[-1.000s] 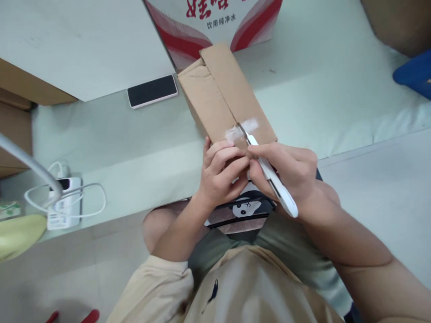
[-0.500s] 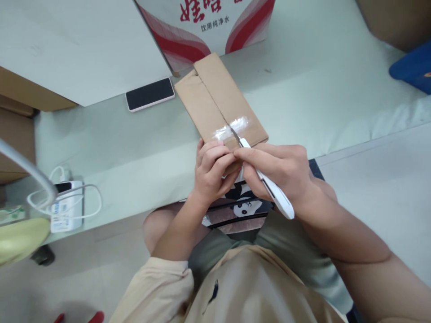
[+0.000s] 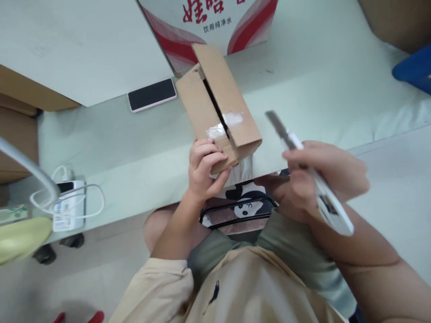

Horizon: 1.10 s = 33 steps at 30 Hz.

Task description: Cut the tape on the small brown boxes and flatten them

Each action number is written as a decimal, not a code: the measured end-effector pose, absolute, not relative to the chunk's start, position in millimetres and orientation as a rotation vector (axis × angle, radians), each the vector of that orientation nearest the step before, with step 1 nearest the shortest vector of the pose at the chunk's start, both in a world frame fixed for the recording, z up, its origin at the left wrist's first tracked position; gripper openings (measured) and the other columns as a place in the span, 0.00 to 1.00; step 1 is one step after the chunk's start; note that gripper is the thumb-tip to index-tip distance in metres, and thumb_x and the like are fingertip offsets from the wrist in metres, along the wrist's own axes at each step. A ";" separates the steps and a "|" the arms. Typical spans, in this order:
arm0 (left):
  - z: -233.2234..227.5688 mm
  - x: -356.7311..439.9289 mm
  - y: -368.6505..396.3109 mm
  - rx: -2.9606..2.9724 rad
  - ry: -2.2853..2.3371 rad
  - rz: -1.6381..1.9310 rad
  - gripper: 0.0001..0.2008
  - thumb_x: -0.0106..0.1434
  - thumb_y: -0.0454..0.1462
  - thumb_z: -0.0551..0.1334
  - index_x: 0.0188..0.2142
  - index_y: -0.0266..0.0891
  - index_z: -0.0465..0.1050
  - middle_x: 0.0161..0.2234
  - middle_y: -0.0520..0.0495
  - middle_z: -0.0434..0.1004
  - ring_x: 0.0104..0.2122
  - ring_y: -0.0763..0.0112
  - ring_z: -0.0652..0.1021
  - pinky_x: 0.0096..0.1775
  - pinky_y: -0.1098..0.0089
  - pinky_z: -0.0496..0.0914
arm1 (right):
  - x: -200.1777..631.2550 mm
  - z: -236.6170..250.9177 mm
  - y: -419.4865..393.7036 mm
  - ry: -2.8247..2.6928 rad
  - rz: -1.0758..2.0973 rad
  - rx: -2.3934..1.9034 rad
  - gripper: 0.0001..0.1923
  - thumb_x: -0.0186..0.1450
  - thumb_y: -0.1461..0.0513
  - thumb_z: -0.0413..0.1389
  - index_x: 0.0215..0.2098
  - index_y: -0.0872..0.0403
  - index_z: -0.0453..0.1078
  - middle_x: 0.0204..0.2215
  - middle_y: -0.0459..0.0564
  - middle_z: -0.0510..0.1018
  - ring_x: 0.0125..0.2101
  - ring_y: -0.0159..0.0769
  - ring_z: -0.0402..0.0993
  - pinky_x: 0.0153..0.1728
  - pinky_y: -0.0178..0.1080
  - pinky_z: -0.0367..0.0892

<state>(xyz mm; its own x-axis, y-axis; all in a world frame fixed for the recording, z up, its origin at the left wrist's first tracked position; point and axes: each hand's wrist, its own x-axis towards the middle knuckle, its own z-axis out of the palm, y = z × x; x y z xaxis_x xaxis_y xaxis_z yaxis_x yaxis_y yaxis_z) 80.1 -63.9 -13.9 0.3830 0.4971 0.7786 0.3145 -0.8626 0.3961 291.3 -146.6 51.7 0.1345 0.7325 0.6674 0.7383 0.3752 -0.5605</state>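
Observation:
A brown cardboard box [image 3: 232,96] rests on the pale green surface, its two top flaps parted by a dark slit. Pieces of clear tape [image 3: 216,131] cling to both flaps beside the gap. My left hand [image 3: 206,170] grips the box's near left corner, fingers over the flap and thumb along the near side. Off to the right, my right hand [image 3: 328,172] is wrapped round a white utility knife [image 3: 325,193]. The knife's metal blade is out, pointing up and left, apart from the box and slightly blurred.
Behind the box stands a red and white carton [image 3: 215,42]. A phone [image 3: 152,95] lies left of it, near a large white panel [image 3: 84,45]. A white power strip [image 3: 69,208] with cables sits at the left edge. A blue object [image 3: 412,67] is at far right.
My right hand has drawn the utility knife away from the box, to the right. The tape has parted, and the right flap has lifted, widening the slit. My left hand stays on the corner.

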 end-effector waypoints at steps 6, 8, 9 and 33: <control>-28.5 45.1 -43.6 2.171 0.951 1.609 0.12 0.64 0.47 0.62 0.43 0.46 0.66 0.43 0.46 0.67 0.49 0.59 0.75 0.53 0.54 0.74 | 311.8 -4.0 -87.4 -1.567 0.039 -1.811 0.16 0.64 0.61 0.56 0.50 0.48 0.74 0.38 0.50 0.83 0.34 0.42 0.77 0.35 0.44 0.70; -39.0 31.8 -36.0 2.011 1.035 1.647 0.18 0.62 0.50 0.66 0.45 0.46 0.67 0.42 0.47 0.64 0.45 0.63 0.74 0.48 0.60 0.75 | 319.0 -18.5 -71.6 -1.675 0.178 -1.968 0.22 0.62 0.63 0.55 0.54 0.49 0.74 0.47 0.54 0.83 0.42 0.48 0.77 0.40 0.47 0.70; -44.4 25.8 -32.5 1.929 1.054 1.641 0.22 0.61 0.52 0.67 0.49 0.47 0.67 0.43 0.47 0.64 0.45 0.64 0.74 0.46 0.63 0.75 | 321.1 -23.2 -66.1 -1.718 0.238 -2.030 0.23 0.62 0.64 0.54 0.55 0.50 0.74 0.48 0.55 0.83 0.44 0.50 0.76 0.42 0.48 0.69; -59.3 -3.1 -26.3 1.828 1.197 1.501 0.37 0.59 0.65 0.63 0.58 0.54 0.52 0.48 0.45 0.74 0.48 0.62 0.80 0.50 0.59 0.76 | 261.7 -38.9 -41.6 -1.663 0.628 -1.419 0.17 0.64 0.51 0.55 0.47 0.50 0.64 0.42 0.55 0.79 0.40 0.44 0.76 0.41 0.48 0.74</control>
